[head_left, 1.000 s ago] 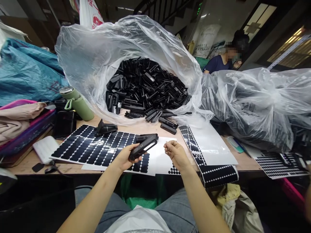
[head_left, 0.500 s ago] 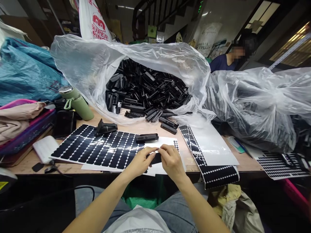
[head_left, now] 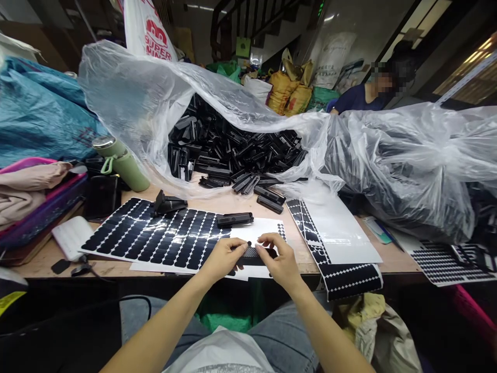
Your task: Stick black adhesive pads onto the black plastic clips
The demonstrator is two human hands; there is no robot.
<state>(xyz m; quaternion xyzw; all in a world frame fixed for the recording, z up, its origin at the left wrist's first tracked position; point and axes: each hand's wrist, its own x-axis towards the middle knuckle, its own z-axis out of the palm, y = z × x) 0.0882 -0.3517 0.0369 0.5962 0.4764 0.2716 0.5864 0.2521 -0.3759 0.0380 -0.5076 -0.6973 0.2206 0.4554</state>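
Left hand [head_left: 222, 260]: closed about the left end of the bar, thumb and forefinger tips brought together at the dot.
Right hand [head_left: 280, 259]: thumb and forefinger parted over the right half; lower fingers hidden, can't tell if they grip.
Bar: black, elongated piece with a woven-look top [head_left: 252, 254], between both hands, above the table's near edge.
Bar axis: long side runs roughly left-right, across the person's front, one end toward each hand.
Dot: small, black, round piece [head_left: 249, 243], at left fingertips, just beyond the bar's upper edge; left hand nearer, right forefinger slightly apart.
Beyond hands: long black plastic part [head_left: 235, 220], lying left-right, partly on the glossy sheet of black rounded patches [head_left: 132, 233].
Under hands: white sheet with small black dots [head_left: 267, 226].
Farther back: clear plastic bag [head_left: 124, 103], mouth toward the person, heaped black plastic parts [head_left: 233, 140] inside.
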